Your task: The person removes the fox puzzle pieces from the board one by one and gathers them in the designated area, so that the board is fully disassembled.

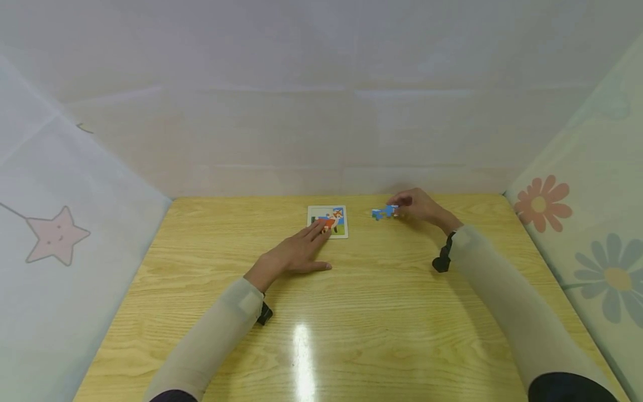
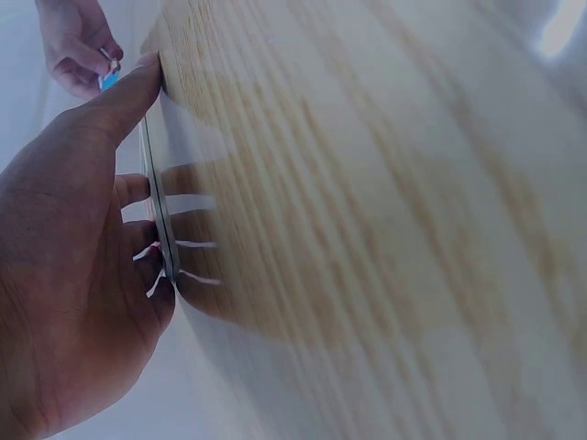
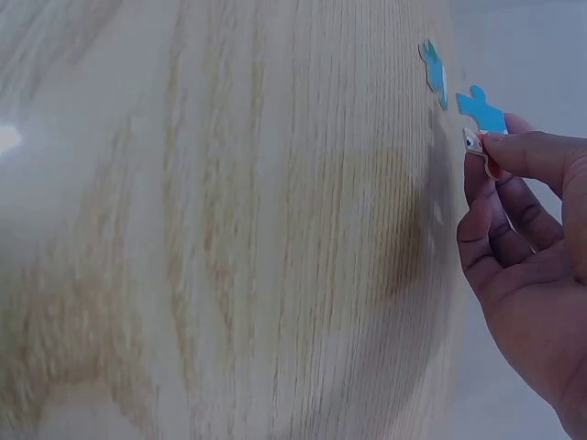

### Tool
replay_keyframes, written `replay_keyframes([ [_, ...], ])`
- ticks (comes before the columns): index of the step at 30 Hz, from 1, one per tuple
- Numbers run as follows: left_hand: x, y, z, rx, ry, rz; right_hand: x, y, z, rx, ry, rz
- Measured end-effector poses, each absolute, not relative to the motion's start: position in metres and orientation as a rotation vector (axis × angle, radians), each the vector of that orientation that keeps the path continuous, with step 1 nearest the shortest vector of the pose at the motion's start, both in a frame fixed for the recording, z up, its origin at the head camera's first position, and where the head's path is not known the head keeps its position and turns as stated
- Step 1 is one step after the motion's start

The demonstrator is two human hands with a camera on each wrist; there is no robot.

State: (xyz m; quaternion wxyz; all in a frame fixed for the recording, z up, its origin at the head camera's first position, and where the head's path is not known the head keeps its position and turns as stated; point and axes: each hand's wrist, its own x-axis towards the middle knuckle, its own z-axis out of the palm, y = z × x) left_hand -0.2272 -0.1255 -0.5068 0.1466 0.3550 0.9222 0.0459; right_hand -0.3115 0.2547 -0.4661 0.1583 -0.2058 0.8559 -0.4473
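Note:
A small jigsaw puzzle point(image 1: 342, 230) with a white frame and a fox picture lies at the back middle of the table. The left hand point(image 1: 301, 250) rests its straight fingers on the puzzle's near left part, covering some of the picture; its thumb points right, over the wood. To the right, the right hand point(image 1: 417, 205) pinches a blue puzzle piece point(image 3: 481, 112) between thumb and fingers, just above the table. Part of that piece is hidden by the thumb. Another blue puzzle piece point(image 3: 435, 73) lies on the table beside it, left of the right hand in the head view.
The wooden table point(image 1: 351, 312) runs back to a pale fabric wall point(image 1: 271, 139). Side walls carry a pink star point(image 1: 57, 235) at left and printed flowers point(image 1: 542, 204) at right. Each wrist wears a dark strap with a small black device point(image 1: 441, 263).

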Motion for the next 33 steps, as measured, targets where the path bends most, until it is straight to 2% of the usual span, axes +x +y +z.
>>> replay_keyframes([
  [6,-0.226,-0.126,-0.507,1.031,2.655,0.132,-0.328,0.270,-0.497,-0.559,2.509,-1.239],
  [33,-0.227,-0.127,-0.507,1.046,2.661,0.150,-0.333,0.270,-0.512,-0.549,2.724,-1.028],
])
